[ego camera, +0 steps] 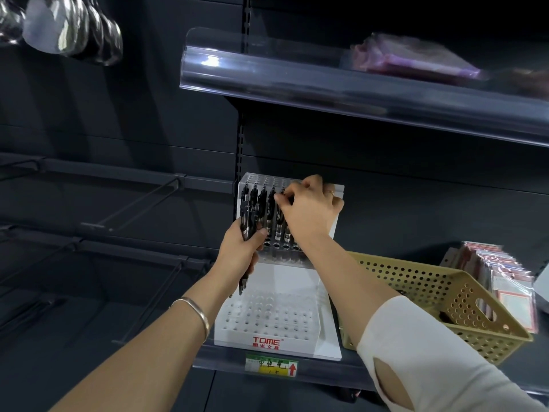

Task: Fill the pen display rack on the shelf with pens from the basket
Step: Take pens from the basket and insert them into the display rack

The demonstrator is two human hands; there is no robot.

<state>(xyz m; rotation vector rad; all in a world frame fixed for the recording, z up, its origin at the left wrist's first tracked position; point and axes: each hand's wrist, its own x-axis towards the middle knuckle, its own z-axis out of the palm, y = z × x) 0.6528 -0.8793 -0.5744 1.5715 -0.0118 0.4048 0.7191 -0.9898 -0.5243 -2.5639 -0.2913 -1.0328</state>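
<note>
L hand (242, 251) near the shelf's (326, 370) left end: grip wrapped round a bundle of spare pens (248, 215), held upright just in front of the rack (267, 316).

The rack is white and stepped, drilled w/ rows of holes, red TOME logo on its front. It stands at the shelf's left end, by the front edge. Top tier has approx. one row of dark pens standing; lower-tier holes look unfilled.

R hand (309, 209): grip is a narrow pinch on the top of one pen (279, 221) in that row. To seat it well, keep it vertical, line the tip w/ its hole, press straight down and don't knock the neighbours.

The basket (445, 292), tan and perforated, sits just right of the rack.
</note>
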